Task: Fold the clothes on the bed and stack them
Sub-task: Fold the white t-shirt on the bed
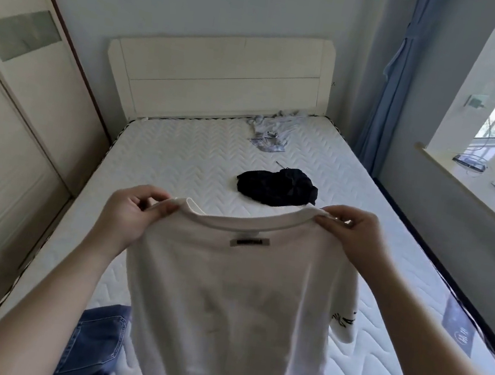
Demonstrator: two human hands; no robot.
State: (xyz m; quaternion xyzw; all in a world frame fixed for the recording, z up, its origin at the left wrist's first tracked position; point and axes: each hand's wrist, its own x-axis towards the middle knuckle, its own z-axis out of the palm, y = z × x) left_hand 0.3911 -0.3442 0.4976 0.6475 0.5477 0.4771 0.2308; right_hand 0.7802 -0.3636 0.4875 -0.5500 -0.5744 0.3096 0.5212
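You hold a white cotton T-shirt (233, 297) up in front of you by its shoulders, above the near end of the bed. Your left hand (129, 214) pinches the cloth beside the collar at 10 o'clock, fingers curled over the fabric; your right hand (357, 236) pinches the other shoulder at 2 o'clock the same way. The shirt hangs down out of the bottom of the view, so its hem is cut off; a small dark label (250, 241) sits under the collar, its print too blurred to read. One sleeve droops at 4 o'clock with dark lettering you cannot make out.

Blue denim jeans (94, 344) lie at 7 o'clock on the white quilted mattress (180, 158), partly hidden behind the shirt and your left forearm. Past the collar at 12 o'clock lies a crumpled black garment (277, 185). Farther, near the cream wooden headboard (221, 71), is a rumpled pale grey patterned piece of clothing (268, 132), its shape unclear. A blue curtain (386, 89) hangs at 1 o'clock.
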